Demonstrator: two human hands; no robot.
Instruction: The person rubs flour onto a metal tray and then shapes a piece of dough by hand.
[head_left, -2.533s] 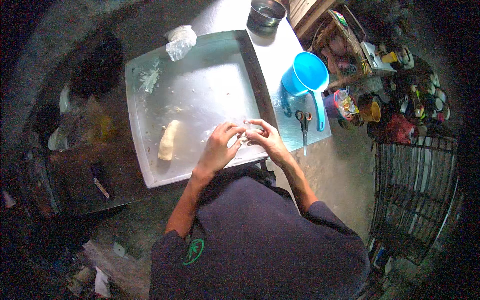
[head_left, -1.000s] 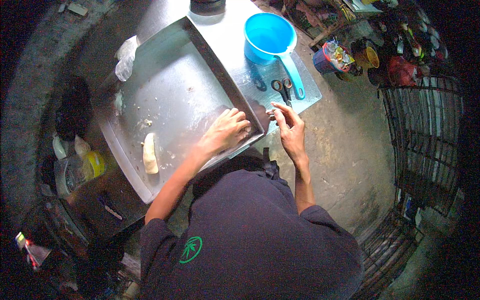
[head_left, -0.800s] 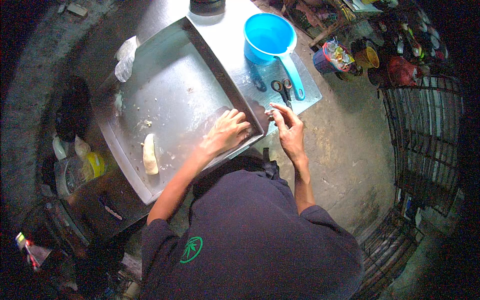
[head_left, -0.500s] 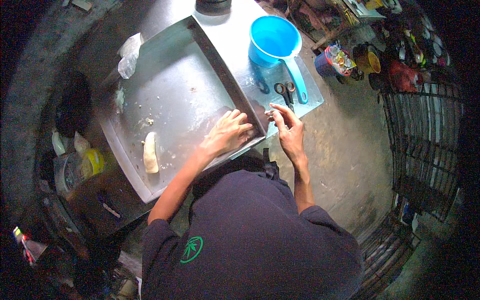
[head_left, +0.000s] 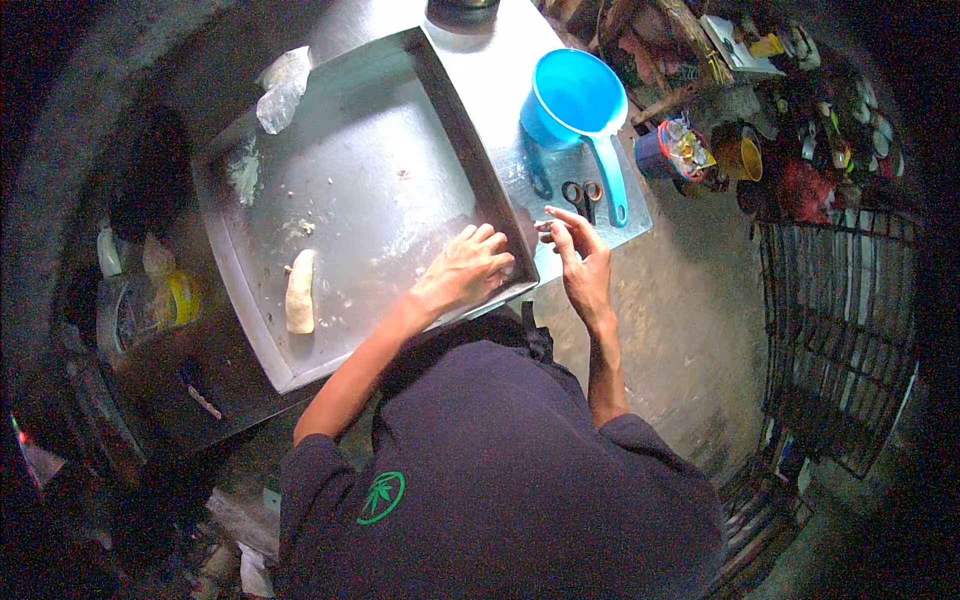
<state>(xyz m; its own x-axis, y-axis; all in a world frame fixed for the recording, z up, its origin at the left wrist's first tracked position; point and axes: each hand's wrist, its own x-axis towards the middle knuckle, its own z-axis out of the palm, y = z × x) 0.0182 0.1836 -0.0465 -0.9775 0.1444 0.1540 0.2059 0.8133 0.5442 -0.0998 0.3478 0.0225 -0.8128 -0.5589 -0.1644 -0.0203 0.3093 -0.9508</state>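
A metal tray (head_left: 350,170) holds a pale log of dough (head_left: 300,295) at the left, with white smears and crumbs around it. My left hand (head_left: 465,265) rests inside the tray by its near right corner, fingers curled down over something hidden. My right hand (head_left: 580,255) is just outside the right wall, thumb and fingers bent around a small thing that I cannot make out. Beyond it lie black scissors (head_left: 582,195) and a blue long-handled dipper (head_left: 570,100). A crumpled plastic bag (head_left: 280,95) sits on the tray's far left rim.
The tray sits on a metal table (head_left: 370,15), with a dark pot (head_left: 460,10) at the back. Buckets with scraps (head_left: 675,150) stand beyond the right edge, near a slatted rack (head_left: 830,330). A yellow container (head_left: 180,295) is at the left.
My hands, together over the tray 2.5 seconds ago, are apart: left down by the corner, right outside the wall. Since one second ago they have barely moved; the view has shifted slightly.
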